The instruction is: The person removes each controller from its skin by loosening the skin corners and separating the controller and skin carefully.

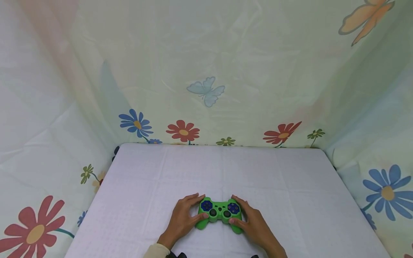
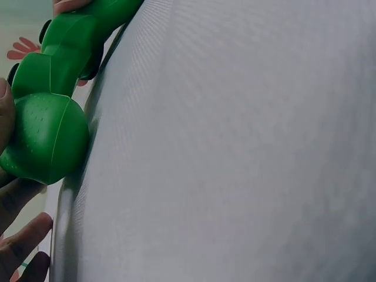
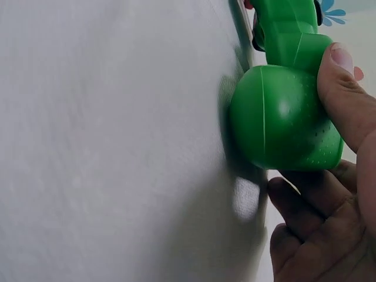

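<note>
A green game controller [image 1: 220,210] with blue button areas and two dark thumbsticks faces up near the front of the white table. My left hand [image 1: 183,217] grips its left end, thumb on top and fingers around the far side. On the opposite end, my right hand [image 1: 253,221] holds the right grip in the same way. In the left wrist view one rounded handle of the controller [image 2: 50,138] shows close to the cloth, with fingers behind it. The right wrist view has the thumb [image 3: 346,97] pressed on the other handle [image 3: 282,117], the fingers curling beneath.
A white cloth covers the table [image 1: 222,172]. Printed curtains with flowers and butterflies hang behind it [image 1: 206,53] and along both sides. A small dark object [image 1: 115,152] pokes out at the table's back left corner.
</note>
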Action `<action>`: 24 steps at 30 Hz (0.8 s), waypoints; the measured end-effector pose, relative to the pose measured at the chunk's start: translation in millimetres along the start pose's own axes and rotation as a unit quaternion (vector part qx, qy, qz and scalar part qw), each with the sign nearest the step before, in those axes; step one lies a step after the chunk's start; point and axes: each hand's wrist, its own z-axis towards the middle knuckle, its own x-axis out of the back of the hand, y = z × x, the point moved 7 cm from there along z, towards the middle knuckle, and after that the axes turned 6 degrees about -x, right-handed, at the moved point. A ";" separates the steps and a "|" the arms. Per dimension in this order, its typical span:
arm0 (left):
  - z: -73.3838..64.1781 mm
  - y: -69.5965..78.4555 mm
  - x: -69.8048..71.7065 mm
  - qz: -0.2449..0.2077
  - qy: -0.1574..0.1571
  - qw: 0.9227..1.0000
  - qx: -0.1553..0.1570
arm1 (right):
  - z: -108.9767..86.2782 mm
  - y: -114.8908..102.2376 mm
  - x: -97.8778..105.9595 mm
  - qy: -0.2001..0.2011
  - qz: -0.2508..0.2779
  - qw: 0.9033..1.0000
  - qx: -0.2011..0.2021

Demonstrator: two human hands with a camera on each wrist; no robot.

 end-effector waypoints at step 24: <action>0.3 4.9 12.4 -0.082 0.043 0.995 0.028 | -2.4 -13.7 4.8 0.040 0.132 0.988 0.063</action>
